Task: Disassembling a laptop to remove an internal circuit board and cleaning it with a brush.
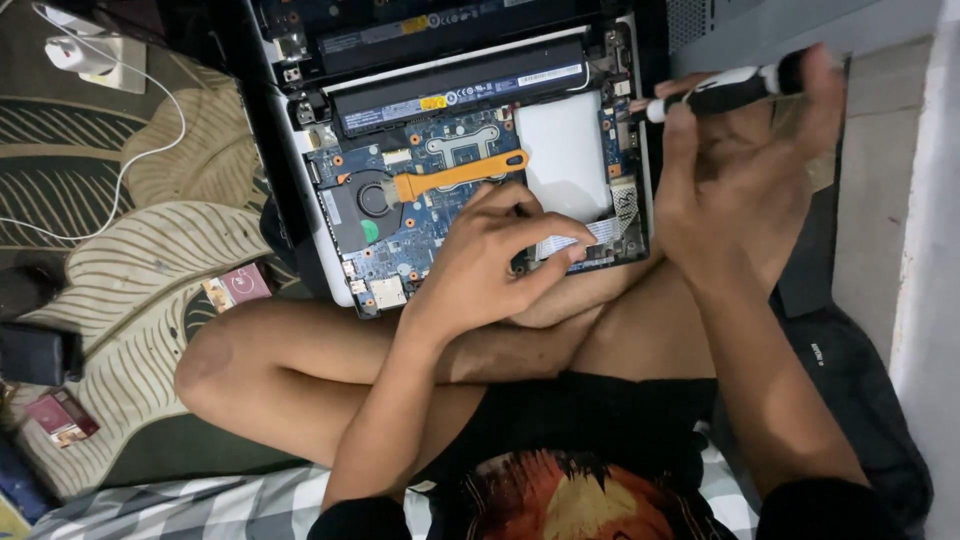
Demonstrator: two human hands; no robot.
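Two hands (600, 210), screwdriver (725, 90), maroon packet (62, 416)

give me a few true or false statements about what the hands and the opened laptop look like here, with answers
1. The right hand holds a black and white screwdriver. True.
2. The left hand rests on the circuit board of the opened laptop. True.
3. An orange pry tool is held in the left hand. False: it lies loose on the board, above that hand.
4. The laptop sits on a desk. False: it rests against the person's crossed legs on a leaf-patterned mat.
5. A white cable runs across the mat to the left. True.
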